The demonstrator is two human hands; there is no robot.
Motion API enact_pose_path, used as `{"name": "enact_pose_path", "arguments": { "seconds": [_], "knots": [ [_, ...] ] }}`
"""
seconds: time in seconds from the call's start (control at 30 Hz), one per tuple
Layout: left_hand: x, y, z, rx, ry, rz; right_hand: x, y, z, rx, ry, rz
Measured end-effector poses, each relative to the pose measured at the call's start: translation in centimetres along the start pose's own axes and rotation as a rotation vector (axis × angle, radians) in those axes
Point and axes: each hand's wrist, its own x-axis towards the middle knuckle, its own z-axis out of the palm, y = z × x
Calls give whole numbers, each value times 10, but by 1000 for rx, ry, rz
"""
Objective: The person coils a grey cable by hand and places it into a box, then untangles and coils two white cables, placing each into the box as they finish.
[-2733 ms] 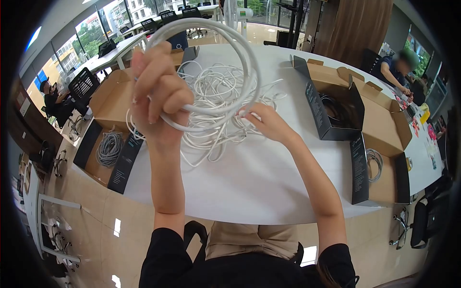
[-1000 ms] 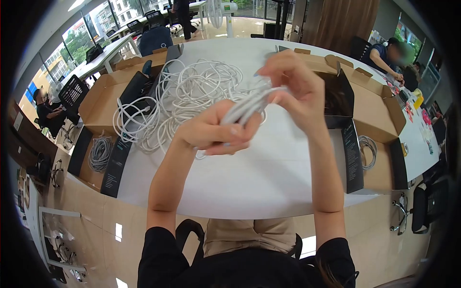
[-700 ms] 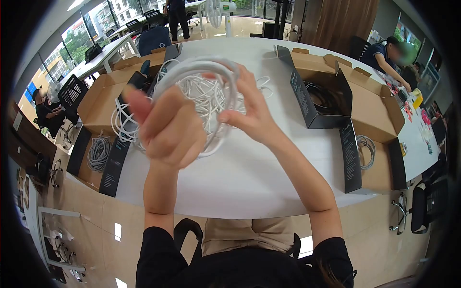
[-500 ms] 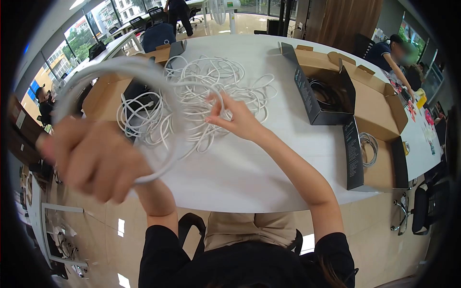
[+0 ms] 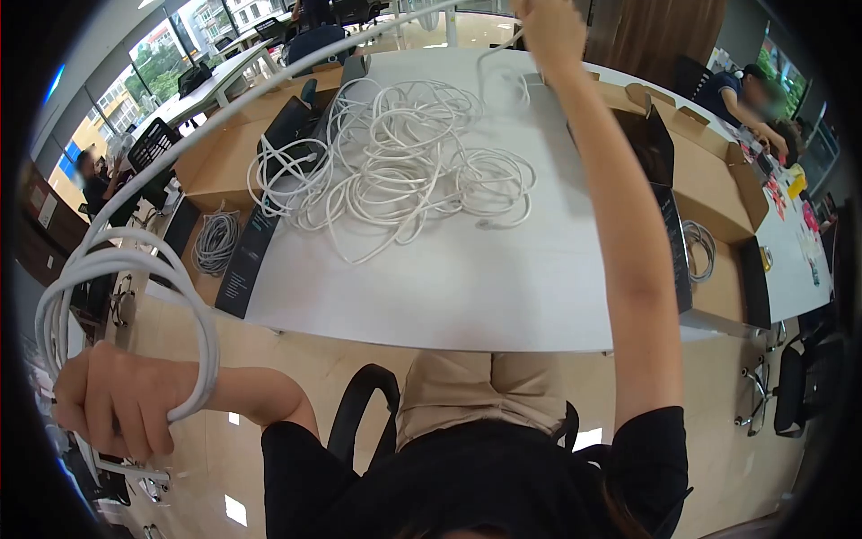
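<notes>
Here, grips in the left hand [image 5: 117,400] a smooth, white, round-sectioned cable [image 5: 208,341], with closed fingers around the lower part of its turns. Bends into several loose, roughly circular loops, spread at the top and bunched near the fist. From there, runs as a single strand slantwise upward and out past the upper edge. Shows the right hand [image 5: 551,36] raised at that edge, too cropped and blurred for telling a wide from a narrow finger spacing, or any grip on the whitish length [image 5: 482,76] near it. Reveals on the white, curved-edged surface [image 5: 431,296] a tangled pile of thin white cables [image 5: 415,180], plus a grey coil [image 5: 215,242] inside the open black-and-brown cardboard box [image 5: 244,278] at the left.
</notes>
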Motion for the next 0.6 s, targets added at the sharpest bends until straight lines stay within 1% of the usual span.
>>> {"name": "enact_pose_path", "arguments": {
  "seconds": [0.03, 0.07, 0.1, 0.13, 0.17, 0.2, 0.27, 0.37, 0.47, 0.57, 0.6],
  "knots": [
    [-1, -1, 1, -43, -34, -9, 15, -6, -23, 32, -19, 172],
    [0, -6, 1, -88, -68, -18, 31, 81, 22, -352, -66, 283],
    [-1, -10, 1, -133, -99, -26, 37, -1, -54, 334, 159, 314],
    [-3, -14, 2, -107, -78, -8, 47, 14, -55, 186, 292, 182],
    [-6, -18, 4, -80, -59, 10, 54, 7, -76, 243, 227, 254],
    [-9, -21, 5, -53, -41, 27, 54, -4, -95, 290, 262, 243],
    [-11, -22, 2, -75, -53, 50, 68, 4, -117, 84, 251, 162],
    [-17, -23, 1, -104, -36, 35, 78, 6, -145, 9, 299, 175],
    [-20, -32, -2, -130, -21, 27, 97, 31, -173, -210, 548, -59],
    [-24, -33, -6, -146, 3, 80, 122, 59, -194, -222, 692, -257],
    [-25, -33, -7, -151, 13, 104, 119, 56, -195, -152, 735, -269]
  ]
}}
